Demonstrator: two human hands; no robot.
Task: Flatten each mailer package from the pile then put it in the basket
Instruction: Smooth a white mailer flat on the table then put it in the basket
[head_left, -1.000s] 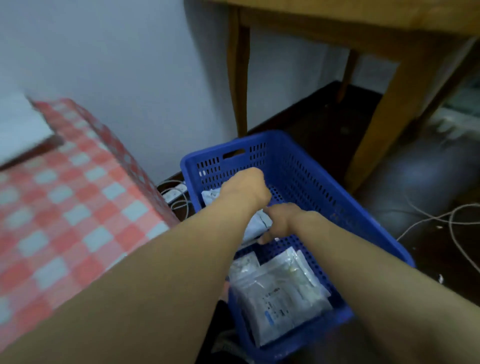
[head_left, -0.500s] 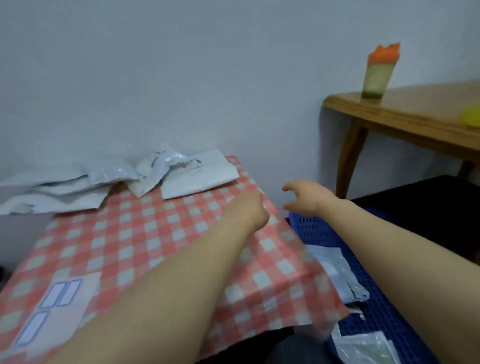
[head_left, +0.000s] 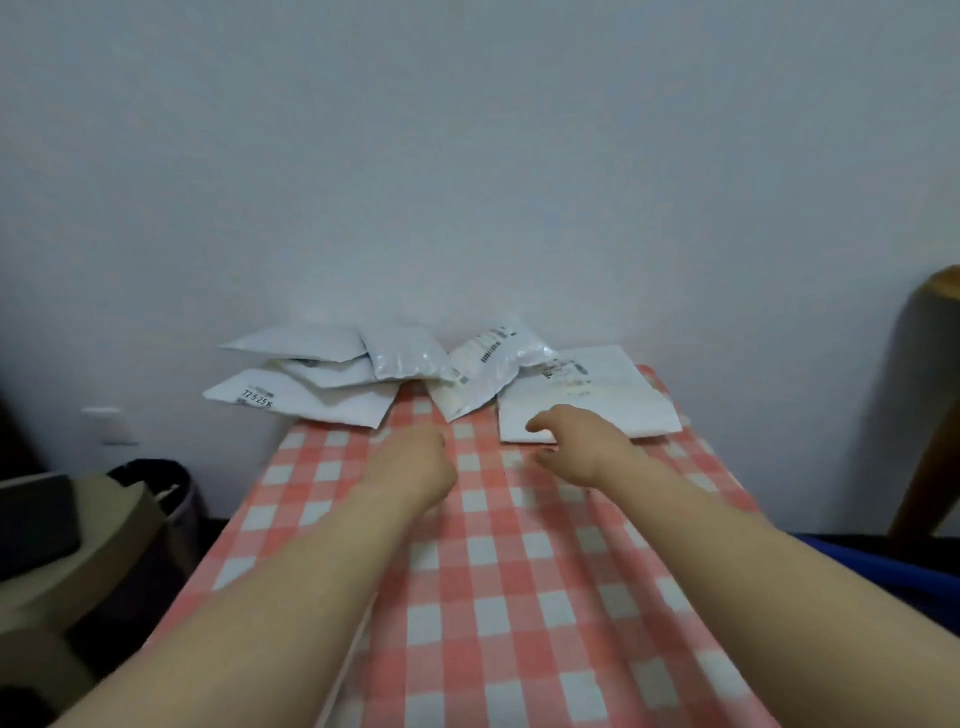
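Note:
Several white mailer packages lie in a pile (head_left: 332, 376) against the wall at the far end of the red-checked table (head_left: 519, 597). A flat white mailer (head_left: 608, 402) is the rightmost one, with a crumpled mailer (head_left: 485, 371) overlapping its left edge. My right hand (head_left: 579, 447) hovers at the flat mailer's near edge, fingers loosely spread, holding nothing. My left hand (head_left: 415, 465) is over the cloth just short of the pile, fingers curled down out of sight, with nothing seen in it. Only a sliver of the blue basket (head_left: 883, 566) shows at the right, past my forearm.
A wooden table leg (head_left: 930, 415) stands at the right edge. At the left sit a tan rounded object (head_left: 67, 561) and a dark bag (head_left: 156, 483) on the floor. A white wall backs the table.
Both hands have left the basket, empty, and reached across the table toward the pile. The view swung from the basket on the floor up to the tabletop.

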